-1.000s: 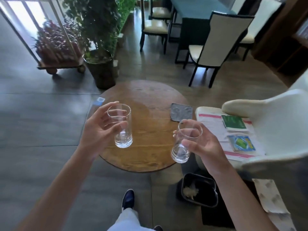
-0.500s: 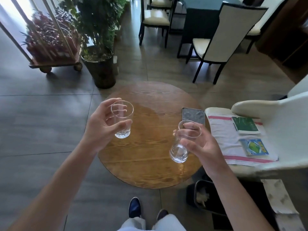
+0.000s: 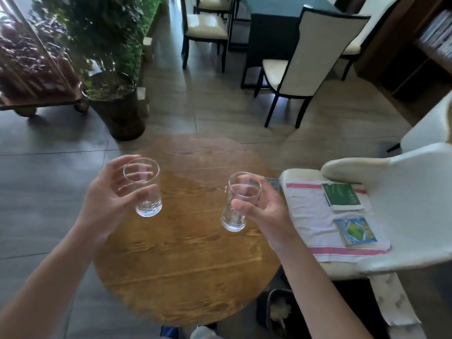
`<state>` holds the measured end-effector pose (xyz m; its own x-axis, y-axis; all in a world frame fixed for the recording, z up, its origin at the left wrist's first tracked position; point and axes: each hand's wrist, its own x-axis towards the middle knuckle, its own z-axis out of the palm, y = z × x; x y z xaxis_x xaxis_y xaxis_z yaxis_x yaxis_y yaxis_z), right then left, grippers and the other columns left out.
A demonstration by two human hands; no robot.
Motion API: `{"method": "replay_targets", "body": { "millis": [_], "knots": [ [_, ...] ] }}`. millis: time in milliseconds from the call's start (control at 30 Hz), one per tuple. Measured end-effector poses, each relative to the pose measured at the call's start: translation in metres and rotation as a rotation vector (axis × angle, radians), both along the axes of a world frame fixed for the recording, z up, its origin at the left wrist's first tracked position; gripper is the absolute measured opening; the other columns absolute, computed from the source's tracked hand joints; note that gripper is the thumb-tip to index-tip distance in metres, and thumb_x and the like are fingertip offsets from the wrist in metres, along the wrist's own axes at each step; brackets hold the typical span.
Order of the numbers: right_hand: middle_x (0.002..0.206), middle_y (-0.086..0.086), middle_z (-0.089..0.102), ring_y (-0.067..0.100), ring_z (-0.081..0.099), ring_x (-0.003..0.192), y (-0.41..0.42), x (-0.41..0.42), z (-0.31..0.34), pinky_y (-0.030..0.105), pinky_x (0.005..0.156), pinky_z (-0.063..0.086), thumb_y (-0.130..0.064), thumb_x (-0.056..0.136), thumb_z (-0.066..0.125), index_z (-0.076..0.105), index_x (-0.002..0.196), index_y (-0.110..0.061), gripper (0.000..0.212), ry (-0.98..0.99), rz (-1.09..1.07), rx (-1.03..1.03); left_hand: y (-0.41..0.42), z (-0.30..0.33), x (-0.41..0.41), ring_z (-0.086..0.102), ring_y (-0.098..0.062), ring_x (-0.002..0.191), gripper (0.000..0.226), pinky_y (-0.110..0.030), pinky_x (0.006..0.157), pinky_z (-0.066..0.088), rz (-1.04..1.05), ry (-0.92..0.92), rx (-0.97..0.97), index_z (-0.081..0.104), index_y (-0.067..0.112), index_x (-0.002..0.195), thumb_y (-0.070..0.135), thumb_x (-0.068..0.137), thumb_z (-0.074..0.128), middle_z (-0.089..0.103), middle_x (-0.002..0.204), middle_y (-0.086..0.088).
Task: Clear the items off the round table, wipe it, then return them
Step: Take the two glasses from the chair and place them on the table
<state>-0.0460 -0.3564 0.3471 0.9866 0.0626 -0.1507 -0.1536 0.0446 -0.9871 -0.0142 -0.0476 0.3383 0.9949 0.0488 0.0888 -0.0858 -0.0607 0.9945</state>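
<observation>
The round wooden table fills the middle of the view with a bare top. My left hand grips a clear empty glass over the table's left part. My right hand holds a second clear glass over the table's right part. Both glasses are upright and above the wood. A grey cloth peeks out at the table's right edge, mostly hidden behind my right hand.
A white armchair at right carries a striped towel, a green booklet and a blue packet. A potted plant stands beyond the table. Dining chairs are behind. A dark bin sits on the floor below right.
I have stepped closer, so the table now lies under both hands. Both glasses have come lower toward the tabletop. My grip on each is the same.
</observation>
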Motion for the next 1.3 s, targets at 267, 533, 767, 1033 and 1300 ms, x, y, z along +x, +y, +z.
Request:
{"method": "replay_targets", "body": {
  "millis": [267, 533, 767, 1033, 1300],
  "knots": [
    [0.119, 0.005, 0.075, 0.023, 0.072, 0.111, -0.003, 0.088, -0.017, 0.033, 0.086, 0.058, -0.037, 0.068, 0.086, 0.061, 0.128, -0.022, 0.066, 0.025, -0.031, -0.05, -0.004, -0.018, 0.066, 0.074, -0.022, 0.106, 0.08, -0.047, 0.096, 0.059, -0.069, 0.049, 0.108, 0.061, 0.035, 0.128, 0.047, 0.055, 0.091, 0.075, 0.118, -0.003],
    [0.12, 0.006, 0.075, 0.02, 0.072, 0.114, 0.038, 0.193, -0.068, 0.034, 0.09, 0.059, -0.026, 0.079, 0.083, 0.061, 0.128, -0.019, 0.055, 0.098, -0.086, -0.146, 0.029, -0.082, 0.185, 0.072, -0.022, 0.11, 0.076, -0.051, 0.098, 0.057, -0.189, 0.132, 0.099, 0.058, 0.029, 0.128, 0.044, 0.061, 0.092, 0.074, 0.118, -0.003],
    [0.116, 0.002, 0.075, 0.01, 0.072, 0.105, 0.081, 0.271, -0.161, 0.024, 0.083, 0.058, -0.028, 0.071, 0.089, 0.062, 0.125, -0.016, 0.062, 0.161, -0.113, -0.307, 0.066, -0.196, 0.276, 0.07, -0.012, 0.11, 0.07, -0.026, 0.097, 0.055, -0.21, 0.238, 0.155, 0.055, 0.028, 0.126, 0.024, 0.068, 0.095, 0.072, 0.117, 0.007],
    [0.128, 0.002, 0.068, 0.01, 0.07, 0.115, 0.081, 0.353, -0.25, 0.037, 0.102, 0.057, -0.039, 0.071, 0.09, 0.06, 0.137, -0.02, 0.075, 0.195, -0.265, -0.382, 0.084, -0.271, 0.365, 0.064, -0.005, 0.119, 0.07, -0.035, 0.11, 0.05, -0.274, 0.231, 0.286, 0.052, 0.025, 0.134, 0.03, 0.075, 0.09, 0.066, 0.129, 0.01],
    [0.133, 0.002, 0.063, 0.01, 0.068, 0.116, 0.095, 0.404, -0.296, 0.034, 0.101, 0.058, -0.027, 0.08, 0.088, 0.053, 0.143, -0.022, 0.073, 0.198, -0.254, -0.475, 0.068, -0.302, 0.412, 0.058, -0.007, 0.125, 0.073, -0.039, 0.104, 0.055, -0.283, 0.239, 0.36, 0.053, 0.042, 0.137, 0.035, 0.074, 0.088, 0.059, 0.136, 0.007]
  ]
}}
